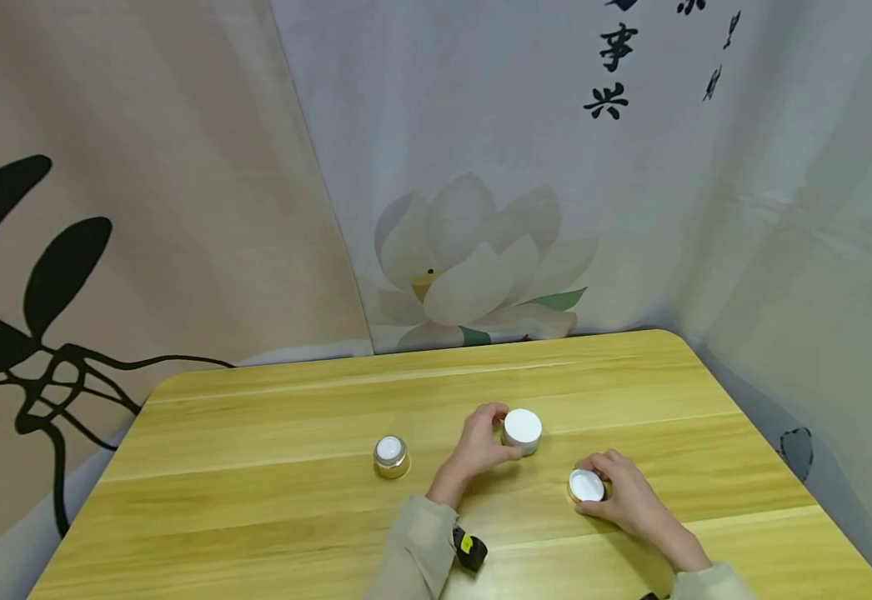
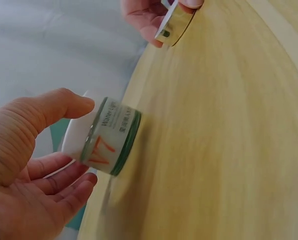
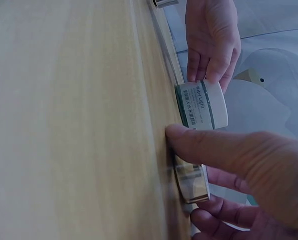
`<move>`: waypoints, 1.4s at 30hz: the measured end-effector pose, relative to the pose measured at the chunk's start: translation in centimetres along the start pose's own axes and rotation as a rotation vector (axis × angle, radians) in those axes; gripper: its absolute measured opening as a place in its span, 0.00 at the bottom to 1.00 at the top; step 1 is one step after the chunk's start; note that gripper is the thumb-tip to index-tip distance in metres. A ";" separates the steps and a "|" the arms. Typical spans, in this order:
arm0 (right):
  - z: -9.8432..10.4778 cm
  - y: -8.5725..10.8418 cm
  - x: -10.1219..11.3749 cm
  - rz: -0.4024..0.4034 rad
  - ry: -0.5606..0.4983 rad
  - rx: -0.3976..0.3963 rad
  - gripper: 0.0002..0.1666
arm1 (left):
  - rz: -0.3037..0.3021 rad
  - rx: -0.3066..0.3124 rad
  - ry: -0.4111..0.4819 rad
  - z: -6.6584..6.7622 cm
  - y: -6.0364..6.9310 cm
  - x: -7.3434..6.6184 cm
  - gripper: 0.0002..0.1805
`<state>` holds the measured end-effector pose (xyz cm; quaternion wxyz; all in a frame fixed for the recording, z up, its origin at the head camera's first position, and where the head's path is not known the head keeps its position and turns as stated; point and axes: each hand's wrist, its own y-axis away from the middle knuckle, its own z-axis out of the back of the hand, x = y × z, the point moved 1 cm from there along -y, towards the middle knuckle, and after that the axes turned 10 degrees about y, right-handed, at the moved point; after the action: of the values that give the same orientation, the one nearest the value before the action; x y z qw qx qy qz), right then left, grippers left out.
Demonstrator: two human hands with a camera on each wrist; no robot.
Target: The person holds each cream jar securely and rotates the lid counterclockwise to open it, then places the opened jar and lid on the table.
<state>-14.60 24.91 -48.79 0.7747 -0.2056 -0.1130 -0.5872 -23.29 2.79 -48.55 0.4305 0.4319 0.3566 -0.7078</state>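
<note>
My left hand comes at the white-lidded jar from its 9 o'clock side, the thumb bent against the edge at 7 and the fingers curved round towards 10, so that I hold it lightly between them. The jar is upright, with an orange "V7" on its label; I cannot tell whether its base rests on the table. My right hand reaches in from 3 o'clock to a gold-sided disc with a white face upward, which I pinch with my thumb at its 6 o'clock edge and my fingers near 1. From that disc, the jar is at about 10 o'clock, near but apart. A small pot stands at 9 o'clock from the jar, well clear of both my hands. A black box sits by my left sleeve, and at 12 o'clock, beyond the table, hangs a flower-printed cloth.
</note>
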 end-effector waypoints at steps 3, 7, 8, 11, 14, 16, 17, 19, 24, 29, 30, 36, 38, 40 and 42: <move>-0.1 0.0 0.0 0.005 -0.008 0.010 0.25 | 0.000 0.006 -0.008 -0.2 0.0 -0.1 0.33; -0.1 0.0 0.0 0.007 -0.011 0.017 0.25 | 0.011 0.007 -0.023 -0.5 -0.1 0.1 0.34; -0.2 0.0 0.0 0.007 -0.010 0.017 0.25 | 0.014 0.006 -0.031 -0.6 -0.1 0.1 0.34; -0.2 -0.1 0.1 0.000 -0.002 0.010 0.25 | 0.021 0.006 -0.060 -0.8 -0.4 0.4 0.33; -0.2 -0.1 0.2 -0.004 0.005 0.004 0.25 | 0.018 0.010 -0.091 -0.9 -0.5 0.8 0.33; -0.2 -0.1 0.2 -0.002 0.007 0.001 0.26 | 0.019 0.011 -0.103 -1.0 -0.6 0.9 0.33; -0.2 -0.1 0.2 0.001 0.007 0.002 0.26 | 0.020 0.012 -0.107 -1.0 -0.7 0.9 0.33; -0.1 0.0 0.2 0.006 0.004 0.003 0.25 | 0.022 0.013 -0.111 -1.1 -0.7 1.0 0.33; -0.1 0.0 0.2 0.012 0.002 0.003 0.25 | 0.016 0.004 -0.108 -1.1 -0.7 1.0 0.32; 0.0 0.0 0.3 0.015 0.002 -0.009 0.25 | 0.008 -0.005 -0.109 -1.1 -0.7 1.0 0.32; 0.0 0.0 0.4 0.017 0.000 -0.012 0.26 | 0.008 -0.006 -0.109 -1.1 -0.7 1.0 0.32; 0.1 0.0 0.4 0.015 0.013 -0.021 0.26 | 0.012 -0.002 -0.109 -0.9 -0.6 0.9 0.32; 0.1 0.0 0.3 0.014 0.018 -0.019 0.26 | 0.010 -0.001 -0.104 -0.8 -0.5 0.7 0.32; 0.1 0.1 0.3 0.014 0.016 -0.016 0.26 | 0.009 0.001 -0.093 -0.7 -0.4 0.6 0.33; 0.2 0.1 0.3 0.014 0.011 -0.010 0.26 | 0.008 -0.002 -0.078 -0.6 -0.4 0.5 0.33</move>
<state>-14.43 24.79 -48.56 0.7784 -0.2069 -0.1045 -0.5834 -23.59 3.33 -49.20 0.4473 0.4049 0.3385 -0.7221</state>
